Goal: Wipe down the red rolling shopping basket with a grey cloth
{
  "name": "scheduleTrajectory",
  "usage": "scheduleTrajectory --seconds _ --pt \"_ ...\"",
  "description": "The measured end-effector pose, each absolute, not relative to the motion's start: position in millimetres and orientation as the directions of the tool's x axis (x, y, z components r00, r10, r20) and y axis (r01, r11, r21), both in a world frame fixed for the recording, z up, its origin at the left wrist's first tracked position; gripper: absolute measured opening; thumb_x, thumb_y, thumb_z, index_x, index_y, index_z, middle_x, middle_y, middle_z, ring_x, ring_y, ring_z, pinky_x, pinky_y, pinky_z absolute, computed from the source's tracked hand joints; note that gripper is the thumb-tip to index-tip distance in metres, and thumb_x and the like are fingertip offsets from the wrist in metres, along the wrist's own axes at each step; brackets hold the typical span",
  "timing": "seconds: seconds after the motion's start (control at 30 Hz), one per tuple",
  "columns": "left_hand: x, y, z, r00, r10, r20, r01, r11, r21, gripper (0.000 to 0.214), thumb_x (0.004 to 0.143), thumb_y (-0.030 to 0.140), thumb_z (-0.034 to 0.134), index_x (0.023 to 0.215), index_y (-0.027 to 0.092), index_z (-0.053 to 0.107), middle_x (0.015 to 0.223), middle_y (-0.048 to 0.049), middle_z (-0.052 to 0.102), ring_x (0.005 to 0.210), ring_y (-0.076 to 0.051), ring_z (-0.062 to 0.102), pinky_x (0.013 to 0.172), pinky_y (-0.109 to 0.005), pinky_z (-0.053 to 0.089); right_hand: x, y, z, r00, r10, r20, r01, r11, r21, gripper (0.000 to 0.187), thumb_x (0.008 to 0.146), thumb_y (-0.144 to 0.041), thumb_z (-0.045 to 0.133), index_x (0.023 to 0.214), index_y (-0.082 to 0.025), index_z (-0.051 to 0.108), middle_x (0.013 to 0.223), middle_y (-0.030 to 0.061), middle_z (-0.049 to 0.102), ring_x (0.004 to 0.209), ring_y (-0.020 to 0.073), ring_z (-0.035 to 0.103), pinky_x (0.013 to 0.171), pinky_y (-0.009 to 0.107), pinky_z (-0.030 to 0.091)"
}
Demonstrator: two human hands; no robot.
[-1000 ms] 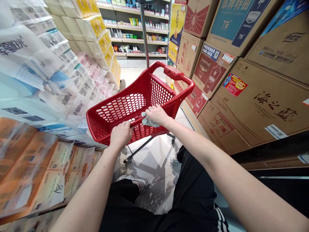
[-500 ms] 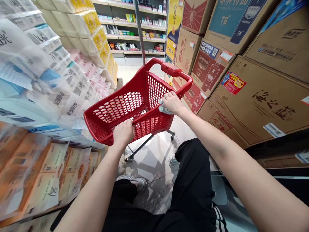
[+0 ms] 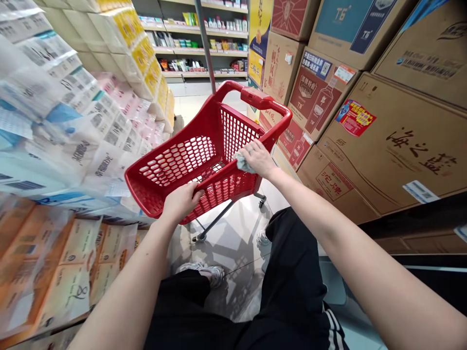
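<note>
A red plastic shopping cart [image 3: 229, 187] stands on the tiled floor before me, turned sideways. My left hand [image 3: 181, 200] is closed around the near rim of its basket, toward the left end. Further along that rim, close to the cart's handle [image 3: 257, 97], my right hand [image 3: 257, 156] presses down a light grey-green cloth [image 3: 243, 164]. Most of the cloth lies under the fingers. Part of the basket's near rim is hidden by both hands.
Tissue packs [image 3: 109, 121] are piled on the left, with orange packs [image 3: 54, 262] below. Cardboard cartons [image 3: 401, 141] stack up on the right. A grey pole [image 3: 205, 46] rises behind the cart. Shelves [image 3: 204, 50] of small goods stand at the back.
My right hand has slid the cloth slightly left along the rim. My left hand has also shifted a little left on the rim. The cart stays about where it was.
</note>
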State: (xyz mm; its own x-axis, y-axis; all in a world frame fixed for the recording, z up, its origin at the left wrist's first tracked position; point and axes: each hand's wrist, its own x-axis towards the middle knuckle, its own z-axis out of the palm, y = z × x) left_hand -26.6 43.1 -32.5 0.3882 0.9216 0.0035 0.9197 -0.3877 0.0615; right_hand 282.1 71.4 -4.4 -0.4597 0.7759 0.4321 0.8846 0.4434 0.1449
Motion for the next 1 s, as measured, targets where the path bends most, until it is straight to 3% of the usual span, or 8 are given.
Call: scheduleTrajectory --seconds 0.2,0.33,0.47,0.57,0.7,0.83,0.9,1.0 --pt "-19 40 -34 0.358 0.933 0.018 0.932 -0.359 0.055 0.031 0.096 0.044 0.034 0.102 0.024 0.058 0.104 -0.0073 0.07 0.096 -0.024 0.066 0.063 -0.03 0.041 289 66 -21 -0.182 0.788 0.588 0.957 0.28 -0.079 0.039 0.099 -0.018 0.035 0.132 -0.015 0.057 0.132 0.0177 0.055 0.124 0.0279 0.047 0.105 0.046 0.04" --pt "-16 37 -33 0.336 0.942 0.021 0.94 -0.336 0.059 0.032 0.096 0.044 0.035 0.103 0.024 0.059 0.106 -0.0083 0.07 0.098 -0.024 0.066 0.064 -0.03 0.042 263 62 -45 0.003 0.819 0.574 0.937 0.199 -0.288 0.032 0.097 -0.018 0.042 0.122 -0.01 0.06 0.117 0.0164 0.059 0.111 0.0261 0.053 0.098 0.04 0.046" --pt "-15 38 -35 0.329 0.943 0.047 0.942 -0.331 0.053 0.032 0.096 0.044 0.035 0.105 0.024 0.059 0.106 -0.0078 0.07 0.098 -0.024 0.065 0.066 -0.03 0.042 233 53 -71 0.08 0.844 0.53 0.897 0.172 -0.408 0.026 0.095 -0.012 0.044 0.113 -0.01 0.063 0.11 0.0151 0.062 0.104 0.0252 0.055 0.094 0.038 0.048" --pt "-14 39 -36 0.326 0.943 0.059 0.943 -0.329 0.044 0.034 0.096 0.045 0.034 0.105 0.023 0.059 0.105 -0.0075 0.069 0.096 -0.024 0.065 0.064 -0.03 0.041 209 42 -89 0.013 0.852 0.523 0.89 0.228 -0.394 0.027 0.095 -0.011 0.045 0.113 -0.011 0.066 0.115 0.0171 0.063 0.108 0.026 0.054 0.098 0.039 0.048" --pt "-13 38 -35 0.345 0.935 0.085 0.936 -0.349 0.033 0.034 0.097 0.044 0.033 0.106 0.023 0.059 0.102 -0.0072 0.069 0.092 -0.024 0.065 0.06 -0.031 0.037 191 32 -103 -0.185 0.792 0.582 0.879 0.398 -0.262 0.034 0.098 -0.012 0.043 0.125 -0.014 0.064 0.132 0.0141 0.059 0.118 0.0255 0.052 0.111 0.041 0.041" --pt "-15 38 -35 0.373 0.922 0.108 0.925 -0.378 0.033 0.033 0.097 0.042 0.032 0.106 0.022 0.058 0.103 -0.0065 0.069 0.094 -0.023 0.064 0.059 -0.031 0.035 203 37 -103 -0.357 0.75 0.557 0.843 0.516 -0.155 0.037 0.099 -0.013 0.043 0.129 -0.016 0.063 0.134 0.0136 0.059 0.119 0.0252 0.053 0.11 0.041 0.043" --pt "-16 39 -36 0.377 0.92 0.107 0.923 -0.382 0.031 0.033 0.097 0.041 0.032 0.106 0.022 0.058 0.103 -0.0062 0.069 0.094 -0.022 0.064 0.059 -0.031 0.034 214 43 -103 -0.363 0.754 0.548 0.845 0.514 -0.147 0.036 0.099 -0.015 0.044 0.128 -0.014 0.063 0.13 0.0151 0.061 0.117 0.0259 0.054 0.108 0.041 0.045" --pt "-15 40 -37 0.363 0.927 0.096 0.93 -0.367 0.021 0.033 0.097 0.042 0.033 0.105 0.023 0.058 0.102 -0.0061 0.068 0.094 -0.023 0.064 0.057 -0.031 0.032 228 50 -106 -0.211 0.813 0.542 0.896 0.382 -0.225 0.035 0.098 -0.015 0.043 0.125 -0.011 0.064 0.125 0.0181 0.062 0.114 0.0272 0.055 0.105 0.042 0.046"
